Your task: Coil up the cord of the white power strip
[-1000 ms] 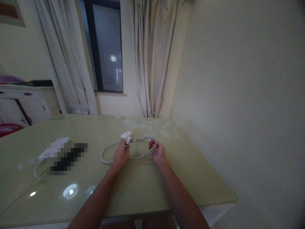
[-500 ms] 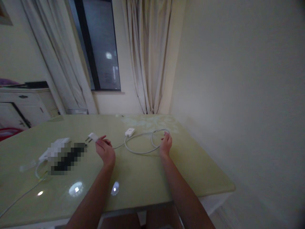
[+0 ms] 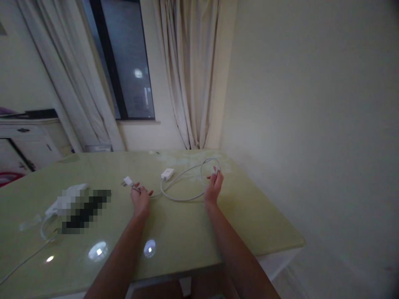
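A white two-pronged plug [image 3: 128, 181] sticks out to the left of my left hand [image 3: 141, 200], which is closed on the cord just behind it. From there the white power cord [image 3: 183, 201] runs right across the table in a loose loop. A small white socket block [image 3: 167, 174] lies on the table at the far side of that loop. My right hand [image 3: 214, 185] pinches the cord at the loop's right end, with a raised arc of cord above the fingers. The exact grip point is partly hidden by the fingers.
On the left of the glossy greenish table [image 3: 174, 232] lies a white object, partly blurred out, with a cord [image 3: 23, 262] trailing off the near left edge. A blurred dark object [image 3: 85, 212] lies beside it. A wall [image 3: 311, 145] borders the table's right side.
The plug has swung right and turned in my left hand. My right hand has lifted the cord's right end a little, raising its arc. The view has shifted slightly.
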Motion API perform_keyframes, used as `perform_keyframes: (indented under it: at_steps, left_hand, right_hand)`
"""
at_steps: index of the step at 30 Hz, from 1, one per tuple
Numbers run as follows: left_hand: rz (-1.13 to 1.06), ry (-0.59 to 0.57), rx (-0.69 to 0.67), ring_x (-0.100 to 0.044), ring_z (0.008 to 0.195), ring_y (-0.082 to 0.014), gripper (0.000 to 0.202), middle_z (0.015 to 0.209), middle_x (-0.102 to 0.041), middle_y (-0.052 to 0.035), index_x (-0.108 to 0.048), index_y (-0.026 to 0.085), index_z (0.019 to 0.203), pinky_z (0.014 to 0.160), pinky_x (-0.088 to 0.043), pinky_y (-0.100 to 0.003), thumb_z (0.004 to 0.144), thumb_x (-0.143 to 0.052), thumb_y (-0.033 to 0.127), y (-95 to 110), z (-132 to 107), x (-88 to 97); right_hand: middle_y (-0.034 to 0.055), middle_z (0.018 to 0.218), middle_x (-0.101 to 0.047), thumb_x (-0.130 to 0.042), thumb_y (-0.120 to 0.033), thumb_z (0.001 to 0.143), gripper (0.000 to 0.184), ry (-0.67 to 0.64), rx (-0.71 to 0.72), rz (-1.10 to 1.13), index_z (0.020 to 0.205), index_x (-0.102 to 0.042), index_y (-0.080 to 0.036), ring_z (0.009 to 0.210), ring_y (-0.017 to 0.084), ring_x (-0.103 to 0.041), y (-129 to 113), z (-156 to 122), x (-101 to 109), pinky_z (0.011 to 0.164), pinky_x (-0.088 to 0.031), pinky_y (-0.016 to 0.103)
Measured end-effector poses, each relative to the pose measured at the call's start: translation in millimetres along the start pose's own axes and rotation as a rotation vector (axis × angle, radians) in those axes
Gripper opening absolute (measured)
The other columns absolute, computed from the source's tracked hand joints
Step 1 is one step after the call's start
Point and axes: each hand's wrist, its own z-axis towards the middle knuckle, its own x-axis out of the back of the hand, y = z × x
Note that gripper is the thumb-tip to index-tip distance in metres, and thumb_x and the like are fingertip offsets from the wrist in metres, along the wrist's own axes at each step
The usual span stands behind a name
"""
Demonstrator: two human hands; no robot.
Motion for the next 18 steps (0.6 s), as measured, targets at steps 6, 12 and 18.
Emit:
perform_keyframes:
  at_steps: [6, 12, 18]
  left_hand:
    - [-0.215, -0.043, 0.261, -0.065, 0.097, -0.0164, 0.011, 0.107, -0.054, -0.0062, -0.049, 0.025, 0.107, 0.086, -0.058, -0.040, 0.099, -0.042, 0.029, 7.7, -6.9, -2.1]
    - [-0.342, -0.114, 0.408, -0.068, 0.104, -0.0209, 0.021, 0.112, -0.057, -0.0058, -0.047, 0.035, 0.119, 0.086, -0.058, -0.054, 0.103, -0.033, 0.036, 17.6, -13.5, -0.3]
    - [-0.653, -0.124, 0.658, -0.069, 0.108, -0.0201, 0.027, 0.127, -0.058, -0.0094, -0.044, 0.034, 0.127, 0.084, -0.061, -0.048, 0.102, -0.034, 0.029, 19.5, -10.6, 2.8]
  right_hand:
    - [0.0126, 0.136, -0.053, -0.035, -0.039, 0.104, 0.045, -0.235, 0.301, -0.005, 0.143, -0.054, -0.024, 0.131, 0.024, -0.049, -20.4, -8.5, 5.3, 0.112, -0.039, 0.045]
    - [0.0142, 0.139, -0.052, -0.035, -0.034, 0.105, 0.045, -0.322, 0.376, 0.000, 0.146, -0.051, -0.026, 0.127, 0.026, -0.053, -18.9, -18.1, 4.2, 0.105, -0.048, 0.045]
    - [0.0143, 0.133, -0.052, -0.035, -0.029, 0.105, 0.045, -0.281, 0.365, 0.078, 0.149, -0.045, -0.028, 0.077, 0.014, -0.062, -12.5, -18.9, -0.4, 0.071, -0.059, 0.034]
